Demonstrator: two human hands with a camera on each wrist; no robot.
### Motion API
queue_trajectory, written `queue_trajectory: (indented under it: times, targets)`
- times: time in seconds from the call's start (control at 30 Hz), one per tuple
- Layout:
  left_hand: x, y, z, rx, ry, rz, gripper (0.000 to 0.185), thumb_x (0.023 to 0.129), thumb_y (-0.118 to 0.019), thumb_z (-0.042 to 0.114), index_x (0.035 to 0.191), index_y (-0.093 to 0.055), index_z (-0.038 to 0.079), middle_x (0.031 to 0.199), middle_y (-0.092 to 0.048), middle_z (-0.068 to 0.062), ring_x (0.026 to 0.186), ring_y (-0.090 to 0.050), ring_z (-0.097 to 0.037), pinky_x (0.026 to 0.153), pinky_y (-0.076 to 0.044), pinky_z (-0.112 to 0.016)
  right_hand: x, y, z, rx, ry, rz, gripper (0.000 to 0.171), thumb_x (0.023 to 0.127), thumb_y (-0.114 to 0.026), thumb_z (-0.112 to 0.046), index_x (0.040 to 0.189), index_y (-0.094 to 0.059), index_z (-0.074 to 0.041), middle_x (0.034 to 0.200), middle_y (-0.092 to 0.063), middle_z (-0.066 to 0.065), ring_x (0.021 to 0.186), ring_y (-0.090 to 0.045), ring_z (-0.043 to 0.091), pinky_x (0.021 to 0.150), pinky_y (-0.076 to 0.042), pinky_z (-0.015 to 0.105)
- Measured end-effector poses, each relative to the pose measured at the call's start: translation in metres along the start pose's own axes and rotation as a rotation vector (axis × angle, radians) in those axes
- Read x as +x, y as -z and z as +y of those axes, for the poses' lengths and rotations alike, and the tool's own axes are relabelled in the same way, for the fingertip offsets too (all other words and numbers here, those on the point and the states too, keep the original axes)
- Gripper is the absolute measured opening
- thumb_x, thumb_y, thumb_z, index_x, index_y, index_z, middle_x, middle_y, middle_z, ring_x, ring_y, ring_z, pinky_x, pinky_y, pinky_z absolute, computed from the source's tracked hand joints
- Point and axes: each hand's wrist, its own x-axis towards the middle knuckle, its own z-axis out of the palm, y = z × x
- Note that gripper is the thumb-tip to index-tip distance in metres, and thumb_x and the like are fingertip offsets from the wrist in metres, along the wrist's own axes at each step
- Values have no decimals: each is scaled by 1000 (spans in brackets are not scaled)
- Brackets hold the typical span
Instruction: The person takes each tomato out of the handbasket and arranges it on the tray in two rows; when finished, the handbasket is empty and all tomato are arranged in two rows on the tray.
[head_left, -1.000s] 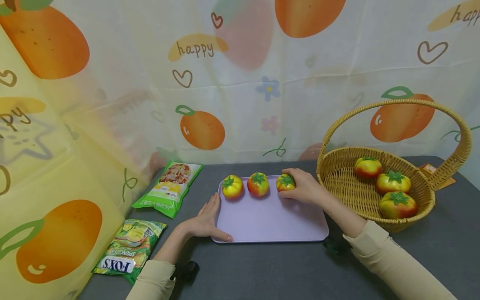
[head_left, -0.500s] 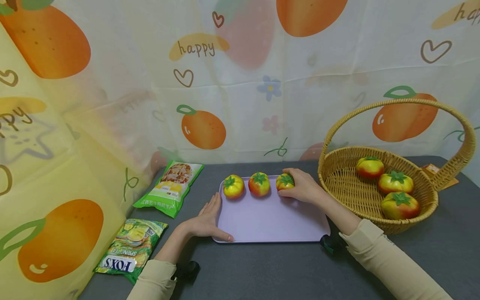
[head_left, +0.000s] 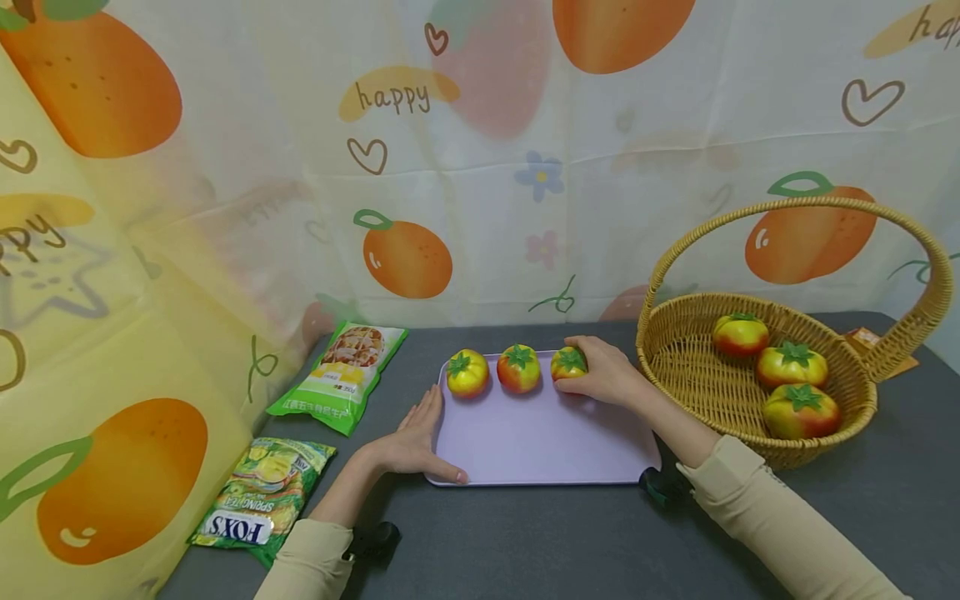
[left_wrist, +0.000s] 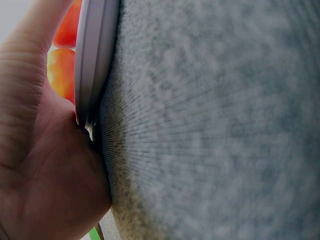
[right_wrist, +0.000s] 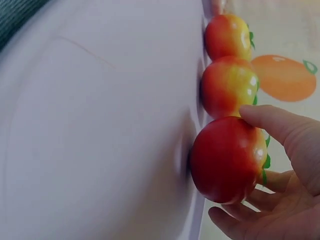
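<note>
Centre of head view: a lilac tray [head_left: 540,442] is seen on the grey tabletop [head_left: 570,542], w/ three tomatoes lined along its far edge. The right-most tomato [head_left: 567,363] is gripped by the right hand [head_left: 609,375], fingers curled round it; in the right wrist view the thumb lies on its side while it rests on the tray. The middle tomato [head_left: 517,368] and left tomato [head_left: 467,373] sit just beside it, untouched. The left hand [head_left: 416,442] is laid flat, fingers straight, vs. the tray's left edge, nothing held. Right of frame: a wicker basket [head_left: 697,375] w/ three more tomatoes [head_left: 791,365]. Lower left: two snack bags [head_left: 341,375].
</note>
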Motion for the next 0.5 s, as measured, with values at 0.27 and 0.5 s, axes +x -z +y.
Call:
queue_trajectory:
  times: [0.27,0.5]
  targets:
    - [0,0,0,7,4,1,138,68,-80,61,154,9,1,160,14,-19,148,9,-31,117,2,-49,-2,2,-2,9,29,-4,73,84,-75,-31,139,-45,7,136,-49,26,117,-49,36,99,-40,53]
    - [0,1,0,4,2,-2,138,67,-80,62,154,11,3,160,16,-18,148,11,-31,117,3,-50,-9,6,-8,17,63,7,71,85,-75,-29,140,-45,5,138,-48,25,121,-47,37,102,-38,54]
